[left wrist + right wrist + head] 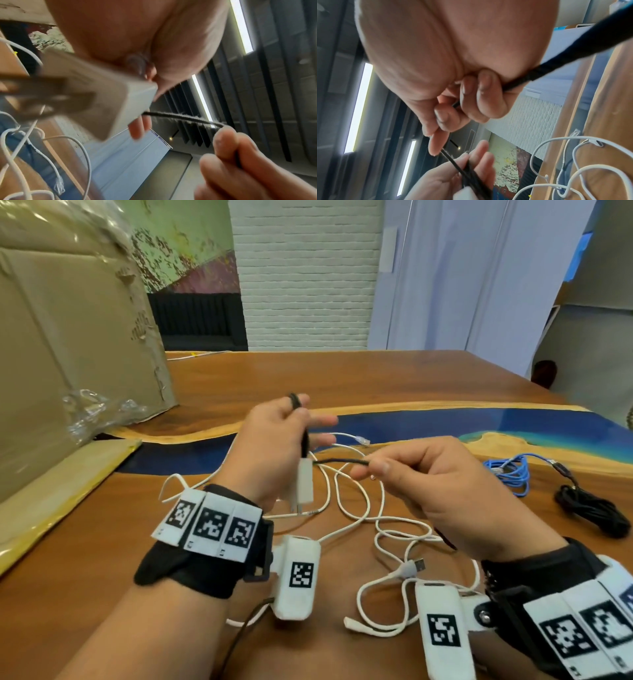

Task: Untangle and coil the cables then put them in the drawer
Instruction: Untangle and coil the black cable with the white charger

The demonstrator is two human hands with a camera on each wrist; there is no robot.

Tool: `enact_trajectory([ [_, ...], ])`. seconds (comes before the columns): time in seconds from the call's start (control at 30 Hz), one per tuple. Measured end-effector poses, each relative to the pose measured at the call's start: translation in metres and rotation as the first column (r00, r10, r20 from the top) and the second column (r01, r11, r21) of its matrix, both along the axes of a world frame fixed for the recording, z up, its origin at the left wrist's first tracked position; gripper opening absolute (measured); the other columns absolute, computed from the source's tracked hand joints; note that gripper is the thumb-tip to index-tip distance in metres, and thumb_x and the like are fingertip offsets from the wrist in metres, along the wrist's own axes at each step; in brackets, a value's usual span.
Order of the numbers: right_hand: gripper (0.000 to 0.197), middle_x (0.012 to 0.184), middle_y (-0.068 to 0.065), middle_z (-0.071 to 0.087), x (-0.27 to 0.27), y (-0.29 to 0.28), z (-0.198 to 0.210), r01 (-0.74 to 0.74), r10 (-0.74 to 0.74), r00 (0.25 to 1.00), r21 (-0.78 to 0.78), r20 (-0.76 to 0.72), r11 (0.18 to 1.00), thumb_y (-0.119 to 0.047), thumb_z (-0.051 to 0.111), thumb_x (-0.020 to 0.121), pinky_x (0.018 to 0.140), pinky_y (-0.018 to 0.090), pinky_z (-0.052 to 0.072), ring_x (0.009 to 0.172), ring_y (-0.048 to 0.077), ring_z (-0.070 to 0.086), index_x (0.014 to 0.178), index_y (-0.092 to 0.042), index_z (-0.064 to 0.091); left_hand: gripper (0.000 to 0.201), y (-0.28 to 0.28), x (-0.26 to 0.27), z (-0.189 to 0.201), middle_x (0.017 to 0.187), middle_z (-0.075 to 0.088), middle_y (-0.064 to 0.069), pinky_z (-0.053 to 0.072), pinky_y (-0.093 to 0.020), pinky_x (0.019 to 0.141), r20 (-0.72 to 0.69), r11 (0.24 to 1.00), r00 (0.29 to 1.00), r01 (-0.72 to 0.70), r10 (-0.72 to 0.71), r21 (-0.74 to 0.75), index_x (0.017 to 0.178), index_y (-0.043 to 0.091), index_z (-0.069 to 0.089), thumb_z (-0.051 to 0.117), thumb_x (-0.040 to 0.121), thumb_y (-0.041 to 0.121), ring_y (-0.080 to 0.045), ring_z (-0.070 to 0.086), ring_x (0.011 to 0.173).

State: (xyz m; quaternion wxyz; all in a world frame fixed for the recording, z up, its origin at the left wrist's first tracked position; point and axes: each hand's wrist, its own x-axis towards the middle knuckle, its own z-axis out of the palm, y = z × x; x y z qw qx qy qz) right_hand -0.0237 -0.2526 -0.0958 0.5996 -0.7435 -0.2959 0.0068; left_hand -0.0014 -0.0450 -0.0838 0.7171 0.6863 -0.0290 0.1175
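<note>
My left hand (291,422) is raised above the table and grips folded loops of a black braided cable (339,461); a white plug adapter (305,482) hangs from it below the palm. My right hand (404,470) pinches the same black cable between thumb and fingers, a short way to the right. In the left wrist view the adapter (96,94) is blurred, with the cable (185,118) running to the right hand's fingertips (224,142). White cables (363,508) lie tangled on the table under both hands, one with a USB plug (416,566).
A blue coiled cable (512,472) and a black bundled cable (596,508) lie on the wooden table (376,381) at the right. A large cardboard box (68,337) with plastic wrap stands at the left. No drawer is in view.
</note>
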Motion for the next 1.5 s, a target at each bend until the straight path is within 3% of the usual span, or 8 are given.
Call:
enact_trajectory([
  [0.23,0.022,0.046,-0.012,0.054,0.012,-0.008,0.001,0.205,-0.212,0.977,0.233,0.007,0.951,-0.026,0.066,0.087,0.045,0.011,0.035,0.041,0.002,0.045,0.087,-0.006,0.075,0.050,-0.014,-0.024,-0.002,0.045,0.034,-0.003,0.045,-0.032,0.056,-0.171,0.813,0.815,0.573,-0.553,0.104,0.106,-0.006,0.073,0.038,0.108,0.029,-0.017,0.029,0.036],
  [0.33,0.022,0.054,-0.004,0.052,0.017,-0.008,-0.005,0.229,-0.228,0.973,0.268,-0.036,0.936,-0.031,0.070,0.084,0.044,0.022,0.031,0.046,0.012,0.036,0.091,-0.012,0.079,0.050,-0.014,-0.024,-0.002,0.049,0.019,0.003,0.045,-0.029,0.055,-0.133,0.762,0.753,0.646,-0.644,-0.037,0.097,-0.005,0.072,0.039,0.105,0.032,-0.013,0.027,0.035],
  [0.53,0.011,0.093,0.007,0.077,0.019,0.001,-0.013,0.234,-0.248,0.965,0.151,0.085,0.961,-0.013,0.070,0.096,0.079,0.042,0.059,0.088,0.026,0.072,0.097,-0.013,0.080,0.037,-0.019,-0.023,-0.005,0.045,0.022,0.009,0.044,-0.026,0.053,-0.058,0.663,0.682,0.683,-0.729,-0.306,0.072,0.012,0.056,0.044,0.101,0.032,-0.008,0.029,0.031],
  [0.67,0.019,0.078,0.003,0.076,0.013,0.012,-0.015,0.165,-0.171,0.985,0.171,0.017,0.971,-0.009,0.065,0.097,0.065,0.029,0.055,0.067,0.016,0.069,0.087,-0.015,0.080,0.038,-0.023,-0.021,-0.009,0.046,0.019,0.009,0.044,-0.023,0.051,-0.016,0.592,0.645,0.691,-0.764,-0.414,0.070,0.014,0.054,0.043,0.101,0.034,-0.006,0.031,0.031],
  [0.87,0.026,0.089,0.023,0.071,0.006,0.019,-0.011,-0.033,0.147,0.957,0.409,-0.249,0.912,-0.013,0.050,0.100,0.073,0.035,0.057,0.075,0.038,0.067,0.094,-0.004,0.073,0.040,-0.026,-0.017,-0.007,0.041,0.022,0.007,0.039,-0.025,0.046,-0.031,0.780,0.823,0.523,-0.566,-0.344,0.068,0.011,0.051,0.044,0.101,0.032,-0.010,0.026,0.031],
  [1.0,0.026,0.097,0.035,0.071,0.014,0.018,-0.024,0.060,-0.001,0.981,0.302,-0.192,0.951,-0.017,0.059,0.101,0.083,0.053,0.053,0.085,0.050,0.066,0.102,0.004,0.074,0.045,-0.032,-0.016,-0.011,0.043,0.028,0.002,0.039,-0.031,0.049,-0.034,0.930,0.933,0.353,-0.358,-0.098,0.066,0.011,0.050,0.041,0.107,0.028,-0.015,0.028,0.034],
  [1.33,0.010,0.089,0.008,0.068,0.005,0.017,-0.018,-0.071,0.219,0.893,0.357,-0.393,0.931,-0.017,0.062,0.087,0.076,0.040,0.047,0.092,0.020,0.066,0.087,-0.014,0.072,0.039,-0.028,-0.008,-0.016,0.045,0.043,0.006,0.036,-0.029,0.051,0.186,0.933,0.964,0.121,-0.193,0.339,0.065,0.020,0.056,0.051,0.097,0.042,-0.016,0.041,0.042],
  [1.5,0.011,0.083,0.011,0.072,0.019,0.016,-0.025,0.281,-0.269,0.957,0.114,-0.111,0.953,-0.004,0.072,0.091,0.067,0.034,0.053,0.080,0.018,0.070,0.083,-0.011,0.069,0.038,-0.034,-0.014,-0.014,0.044,0.045,0.010,0.034,-0.027,0.047,0.125,0.945,0.966,0.185,-0.225,0.271,0.073,0.013,0.053,0.045,0.108,0.026,-0.013,0.036,0.043],
])
